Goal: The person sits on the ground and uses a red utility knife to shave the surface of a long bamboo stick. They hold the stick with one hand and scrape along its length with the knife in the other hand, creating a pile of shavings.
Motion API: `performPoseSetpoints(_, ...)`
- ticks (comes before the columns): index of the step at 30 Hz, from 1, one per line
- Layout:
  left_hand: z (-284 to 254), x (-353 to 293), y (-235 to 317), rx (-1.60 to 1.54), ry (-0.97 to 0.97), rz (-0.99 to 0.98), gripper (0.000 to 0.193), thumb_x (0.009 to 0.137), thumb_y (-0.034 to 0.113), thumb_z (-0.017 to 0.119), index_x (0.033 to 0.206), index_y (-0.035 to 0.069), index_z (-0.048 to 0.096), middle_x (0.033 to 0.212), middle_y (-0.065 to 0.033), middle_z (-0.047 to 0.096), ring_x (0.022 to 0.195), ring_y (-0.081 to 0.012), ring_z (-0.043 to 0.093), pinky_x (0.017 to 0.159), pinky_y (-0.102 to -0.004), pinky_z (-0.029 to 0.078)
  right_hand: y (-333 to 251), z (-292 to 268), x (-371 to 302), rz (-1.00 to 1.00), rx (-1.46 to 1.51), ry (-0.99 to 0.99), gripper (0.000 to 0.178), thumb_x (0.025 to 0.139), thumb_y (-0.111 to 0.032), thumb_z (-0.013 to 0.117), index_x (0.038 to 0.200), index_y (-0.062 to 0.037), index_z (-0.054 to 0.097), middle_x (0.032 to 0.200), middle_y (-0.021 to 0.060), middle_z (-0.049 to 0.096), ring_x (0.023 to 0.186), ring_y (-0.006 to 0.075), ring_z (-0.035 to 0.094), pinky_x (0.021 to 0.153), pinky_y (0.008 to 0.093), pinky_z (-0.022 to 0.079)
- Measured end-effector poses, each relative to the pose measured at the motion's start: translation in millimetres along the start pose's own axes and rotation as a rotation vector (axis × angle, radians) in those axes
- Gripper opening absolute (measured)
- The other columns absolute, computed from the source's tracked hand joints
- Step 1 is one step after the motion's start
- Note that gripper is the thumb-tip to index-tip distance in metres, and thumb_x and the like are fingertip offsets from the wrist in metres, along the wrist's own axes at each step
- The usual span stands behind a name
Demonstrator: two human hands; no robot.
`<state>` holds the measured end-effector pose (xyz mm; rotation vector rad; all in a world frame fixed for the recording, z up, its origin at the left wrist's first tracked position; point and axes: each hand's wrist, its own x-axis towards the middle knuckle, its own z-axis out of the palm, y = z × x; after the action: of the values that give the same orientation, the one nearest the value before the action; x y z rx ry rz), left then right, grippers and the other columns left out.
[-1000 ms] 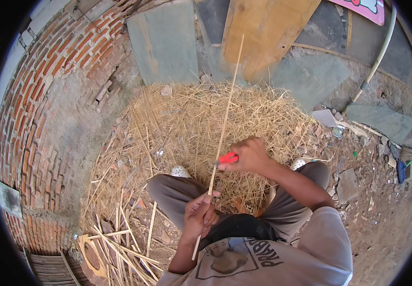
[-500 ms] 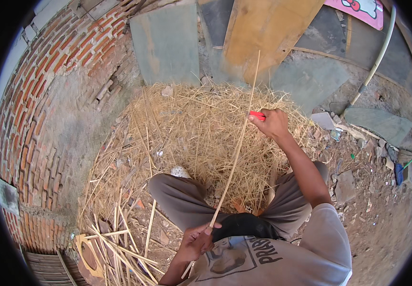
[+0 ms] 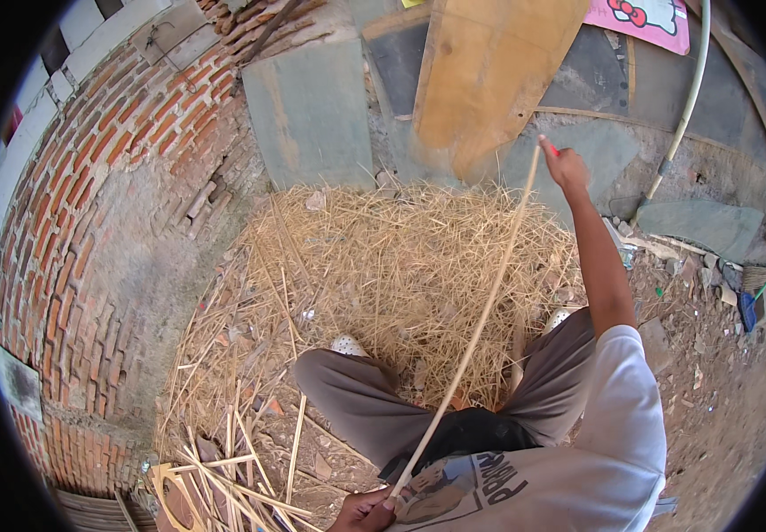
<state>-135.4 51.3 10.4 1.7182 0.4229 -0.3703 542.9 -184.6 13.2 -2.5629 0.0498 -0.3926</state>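
A long, thin pale strip [image 3: 479,326], like split bamboo, slants from my lap up to the far right. My left hand [image 3: 365,512] is closed around its near end, close to my shirt; the picture's lower edge cuts off part of that hand. With the arm stretched far out, my right hand [image 3: 568,170] is closed on a small red tool [image 3: 553,152] at the strip's far end. Only a bit of the red shows between the fingers, and any blade is hidden.
A heap of straw-like shavings [image 3: 383,266] spreads before my crossed legs. More pale strips [image 3: 232,488] lie at the lower left. A brick wall [image 3: 73,275] rises on the left. Boards [image 3: 480,80] lean at the back, beside a pale pipe [image 3: 689,106]. Rubble covers the right-hand ground.
My right hand has moved away from me and to the right with the red tool, from partway along the strip to its far end. My left hand has come lower, toward my body.
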Motion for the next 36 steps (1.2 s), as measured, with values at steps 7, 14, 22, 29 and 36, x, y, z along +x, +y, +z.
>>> performPoseSetpoints(7, -12.7, 24.1, 16.6, -0.301, 0.144, 0.095, 0.028, 0.102, 0.012, 0.045, 0.123, -0.003, 0.058, 0.057, 0.007, 0.038, 0.049, -0.0007, 0.032, 0.046, -0.021, 0.025, 41.8, 32.0, -77.1, 0.03, -0.087, -0.32, 0.104, 0.076, -0.086, 0.036, 0.094, 0.0116, 0.067, 0.097, 0.0335, 0.065, 0.101, 0.0414, 0.065, 0.09, 0.0457, 0.047)
performPoseSetpoints(14, -100.4, 124.3, -17.4, 0.061, 0.709, 0.256, 0.024, 0.099, 0.014, 0.049, 0.115, 0.001, 0.063, 0.059, 0.0072, 0.038, 0.052, -0.0019, 0.034, 0.047, -0.0227, 0.027, 52.2, 21.8, -132.9, -0.179, -0.248, -0.669, 0.098, 0.074, -0.086, 0.041, 0.072, 0.0076, 0.069, 0.083, 0.0317, 0.066, 0.083, 0.0415, 0.066, 0.079, 0.0479, 0.048)
performPoseSetpoints(22, -262.0, 192.5, -50.1, 0.02, 0.887, 0.332, 0.023, 0.099, 0.019, 0.048, 0.093, 0.0, 0.061, 0.057, 0.0038, 0.041, 0.051, -0.0067, 0.037, 0.048, -0.0276, 0.031, 46.4, 38.4, -140.9, -0.182, -0.172, -0.635, 0.094, 0.076, -0.082, 0.045, 0.063, 0.0088, 0.063, 0.071, 0.0287, 0.063, 0.073, 0.0376, 0.064, 0.074, 0.047, 0.048)
performPoseSetpoints(29, -437.8, 189.3, -45.1, 0.932, 1.487, -0.457, 0.064, 0.09, 0.048, 0.051, 0.141, 0.011, 0.043, 0.114, -0.017, 0.064, 0.106, -0.034, 0.061, 0.087, -0.0564, 0.045, 68.2, 62.8, -145.5, -0.309, -0.216, -0.646, 0.094, 0.077, -0.08, 0.047, 0.065, 0.0109, 0.064, 0.068, 0.0297, 0.062, 0.068, 0.0392, 0.062, 0.073, 0.0473, 0.047)
performPoseSetpoints(36, -331.7, 129.8, -224.6, 0.542, 1.428, -0.512, 0.056, 0.086, 0.042, 0.057, 0.129, 0.007, 0.053, 0.107, -0.0199, 0.067, 0.101, -0.0387, 0.062, 0.083, -0.058, 0.046, 45.8, 57.8, -163.2, -0.243, -0.26, -0.805, 0.083, 0.082, -0.071, 0.053, 0.059, 0.0084, 0.059, 0.055, 0.0212, 0.054, 0.057, 0.0271, 0.054, 0.063, 0.0437, 0.045)
